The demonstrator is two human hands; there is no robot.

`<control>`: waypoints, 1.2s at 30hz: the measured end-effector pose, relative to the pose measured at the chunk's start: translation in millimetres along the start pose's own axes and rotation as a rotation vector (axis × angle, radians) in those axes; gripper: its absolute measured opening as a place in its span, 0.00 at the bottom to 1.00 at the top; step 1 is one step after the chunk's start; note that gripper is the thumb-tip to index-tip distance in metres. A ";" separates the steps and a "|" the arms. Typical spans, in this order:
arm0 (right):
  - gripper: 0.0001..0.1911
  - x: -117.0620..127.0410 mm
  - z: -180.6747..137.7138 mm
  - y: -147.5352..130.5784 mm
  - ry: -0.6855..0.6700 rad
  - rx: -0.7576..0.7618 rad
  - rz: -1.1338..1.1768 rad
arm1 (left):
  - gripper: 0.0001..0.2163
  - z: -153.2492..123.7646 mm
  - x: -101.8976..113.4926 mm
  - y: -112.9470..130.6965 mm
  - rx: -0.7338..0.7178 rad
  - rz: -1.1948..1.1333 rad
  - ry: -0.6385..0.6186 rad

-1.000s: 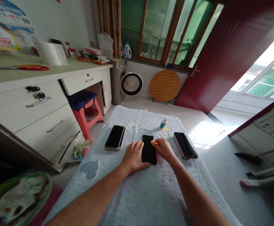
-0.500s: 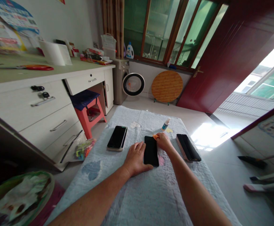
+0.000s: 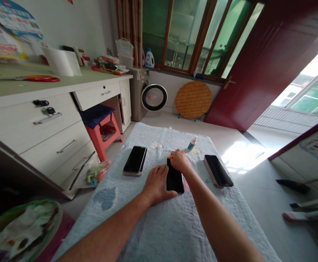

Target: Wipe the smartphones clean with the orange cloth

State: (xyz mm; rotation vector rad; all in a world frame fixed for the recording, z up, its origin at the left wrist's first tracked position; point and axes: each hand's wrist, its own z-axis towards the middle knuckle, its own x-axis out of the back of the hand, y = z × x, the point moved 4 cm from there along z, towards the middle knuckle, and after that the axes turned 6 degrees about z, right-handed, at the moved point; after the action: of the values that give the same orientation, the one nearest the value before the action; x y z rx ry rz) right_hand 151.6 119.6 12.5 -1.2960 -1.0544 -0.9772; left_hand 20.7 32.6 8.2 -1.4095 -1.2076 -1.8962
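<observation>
A black smartphone (image 3: 176, 181) lies screen up on the light blue quilted cover (image 3: 159, 222). My left hand (image 3: 157, 182) holds it in place, fingers along its left edge and thumb at its bottom edge. Pinched in my right hand (image 3: 180, 161) is a small orange cloth (image 3: 170, 157), pressed against the phone's top left corner. That hand hides the phone's upper right part. To the left lies a second phone (image 3: 135, 160), and a third phone (image 3: 219, 171) lies to the right; each seems to rest on something. Beyond my right hand stands a small spray bottle (image 3: 192, 144).
Left of the covered surface are a white desk (image 3: 98, 92) with drawers, a pink stool (image 3: 100, 134) and a waste bin (image 3: 57, 222). Farther back are a washing machine (image 3: 139, 94) with its door open, a round wooden tabletop (image 3: 193, 99) and a red door (image 3: 246, 69).
My right hand has slid left with the orange cloth, from the phone's top right corner to its top left. My left hand and the other phones have stayed in place.
</observation>
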 end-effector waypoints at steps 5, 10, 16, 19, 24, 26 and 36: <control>0.15 1.3 1.0 -7.1 -0.026 0.029 -0.014 | 0.41 -0.8 0.6 1.2 -0.010 -0.006 0.028; 0.15 5.9 2.7 7.9 -0.046 0.007 -0.029 | 0.44 -2.4 -6.6 -1.1 0.027 0.015 0.032; 0.14 11.2 -3.8 37.2 -0.043 -0.029 -0.036 | 0.46 -3.8 -6.3 -0.9 0.038 0.025 0.006; 0.14 12.0 -6.4 44.8 -0.041 -0.036 -0.036 | 0.46 -3.6 -6.7 -1.6 0.037 0.031 -0.017; 0.13 10.6 -1.8 37.0 -0.033 -0.038 -0.052 | 0.47 -2.9 -9.9 -3.1 0.037 0.036 -0.022; 0.13 9.4 1.4 29.0 -0.038 -0.029 -0.058 | 0.46 -2.7 -10.7 -3.1 0.033 0.039 -0.009; 0.15 2.6 7.2 -7.7 -0.061 0.078 -0.055 | 0.45 -2.0 -6.0 -1.4 0.012 0.020 0.027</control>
State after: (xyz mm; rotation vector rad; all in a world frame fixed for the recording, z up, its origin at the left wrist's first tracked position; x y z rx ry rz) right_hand 144.4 126.6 16.9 -1.2455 -1.1692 -0.9337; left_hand 20.8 30.8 2.0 -1.3803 -1.1859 -1.8852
